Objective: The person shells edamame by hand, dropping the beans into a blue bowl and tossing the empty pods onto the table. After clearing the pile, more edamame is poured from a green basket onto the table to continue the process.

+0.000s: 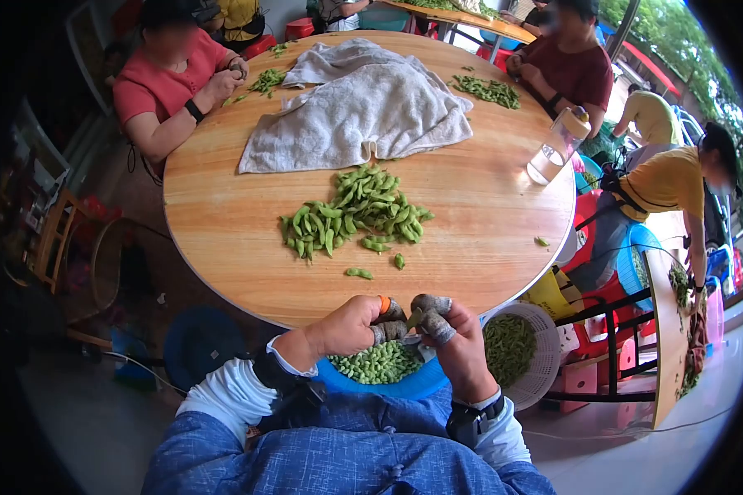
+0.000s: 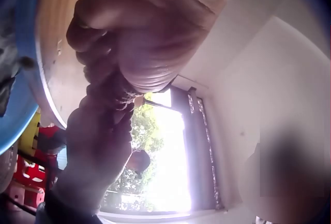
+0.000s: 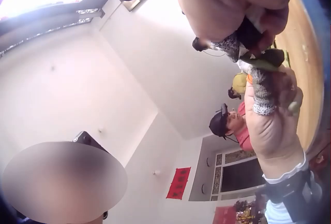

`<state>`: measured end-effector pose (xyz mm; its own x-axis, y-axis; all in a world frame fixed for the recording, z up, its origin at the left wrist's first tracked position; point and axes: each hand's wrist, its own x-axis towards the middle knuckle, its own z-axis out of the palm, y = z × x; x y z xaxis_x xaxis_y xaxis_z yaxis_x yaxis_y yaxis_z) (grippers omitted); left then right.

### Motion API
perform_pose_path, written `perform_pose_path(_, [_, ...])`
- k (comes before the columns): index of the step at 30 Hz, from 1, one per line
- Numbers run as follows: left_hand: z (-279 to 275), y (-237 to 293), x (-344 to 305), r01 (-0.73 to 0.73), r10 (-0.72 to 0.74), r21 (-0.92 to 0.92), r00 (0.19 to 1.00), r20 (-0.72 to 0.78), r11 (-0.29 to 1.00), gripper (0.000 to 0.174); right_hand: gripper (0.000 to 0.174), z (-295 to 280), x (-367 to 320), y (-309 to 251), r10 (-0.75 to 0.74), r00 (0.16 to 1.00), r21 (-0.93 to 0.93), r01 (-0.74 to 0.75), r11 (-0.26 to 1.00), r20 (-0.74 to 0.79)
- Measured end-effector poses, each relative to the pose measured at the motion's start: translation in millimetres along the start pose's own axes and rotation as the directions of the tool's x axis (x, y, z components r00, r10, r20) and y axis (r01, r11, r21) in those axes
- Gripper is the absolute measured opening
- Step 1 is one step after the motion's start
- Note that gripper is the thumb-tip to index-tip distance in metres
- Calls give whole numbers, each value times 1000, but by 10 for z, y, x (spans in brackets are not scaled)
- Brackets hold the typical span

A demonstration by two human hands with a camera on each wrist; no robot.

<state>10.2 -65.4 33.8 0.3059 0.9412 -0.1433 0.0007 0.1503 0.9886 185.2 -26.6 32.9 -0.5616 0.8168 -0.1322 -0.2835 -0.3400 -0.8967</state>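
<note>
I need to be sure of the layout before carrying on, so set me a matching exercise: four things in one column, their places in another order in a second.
Things
1. Towel
2. Bottle
3. Shelled beans
4. White basket

Places
A. Inside the blue basin
B. Off the table, to the right of the blue basin
C. On the table, directly beyond the pod pile
D. On the table, near its right edge

Right pairs: 1-C, 2-D, 3-A, 4-B

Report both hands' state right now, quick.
Left hand: fingers curled, pinching a green pod.
Right hand: fingers curled, pinching the same green pod.
</note>
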Motion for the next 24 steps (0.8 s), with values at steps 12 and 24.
perform_pose_path(12, [81, -53, -65, -50, 48, -68, 998, -41, 996, 14, 19, 90, -153, -76, 63, 996, -88, -58, 994, 56])
perform_pose_path(24, [107, -24, -80, -30, 30, -32, 1000, 3, 999, 15, 15, 10, -190, -55, 99, 991, -100, -90, 991, 87])
